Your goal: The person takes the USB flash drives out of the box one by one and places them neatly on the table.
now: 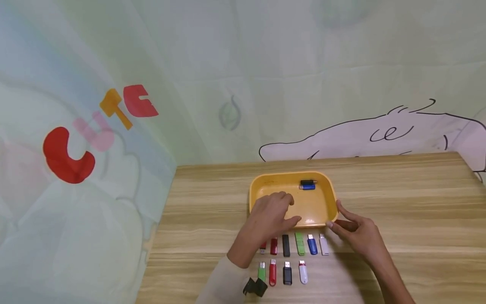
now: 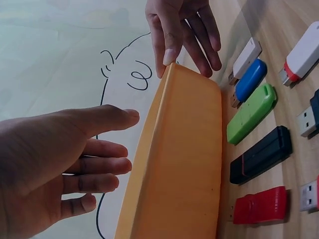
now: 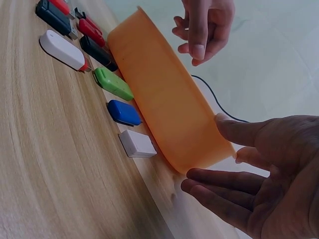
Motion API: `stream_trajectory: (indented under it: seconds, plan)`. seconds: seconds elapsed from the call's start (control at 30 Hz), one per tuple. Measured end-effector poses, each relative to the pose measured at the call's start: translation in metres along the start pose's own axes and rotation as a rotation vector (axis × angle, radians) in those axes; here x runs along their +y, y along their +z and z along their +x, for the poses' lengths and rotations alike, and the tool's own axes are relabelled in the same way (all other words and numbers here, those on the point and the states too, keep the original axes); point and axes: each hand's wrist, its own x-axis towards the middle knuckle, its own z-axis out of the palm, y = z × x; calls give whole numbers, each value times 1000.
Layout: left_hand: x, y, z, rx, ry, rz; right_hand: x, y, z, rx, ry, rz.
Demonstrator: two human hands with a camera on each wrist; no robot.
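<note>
A yellow-orange plastic tray (image 1: 311,207) sits on the table. My left hand (image 1: 271,215) hovers over its left part, fingers spread and slightly bent, holding nothing; the left wrist view shows the thumb apart from the tray wall (image 2: 184,149). At the near right corner, my right hand (image 1: 360,236) pinches the rim between thumb and index finger, as the right wrist view shows on the tray's side (image 3: 164,99). A black USB stick (image 1: 308,182) and a blue USB stick (image 1: 308,187) lie together in the tray's far right.
In front of the tray, USB sticks lie in two rows. The nearer row has a white one (image 1: 303,272), a black one (image 1: 287,274) and others; the farther row includes a green one (image 1: 300,245). A printed cloth (image 1: 212,76) hangs behind the wooden table (image 1: 410,202).
</note>
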Motion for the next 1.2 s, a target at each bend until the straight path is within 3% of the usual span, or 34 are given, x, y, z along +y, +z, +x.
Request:
stream_trajectory:
  seconds: [0.43,0.73,1.2]
  plan:
    - [5,1,22,-7,-11,72,1,2,1,10,-21,9]
    - [5,6,38,-18,-37,64,1,1,2,7,-29,8]
    - [2,10,63,-26,-25,81,4,0,1,11,-30,5]
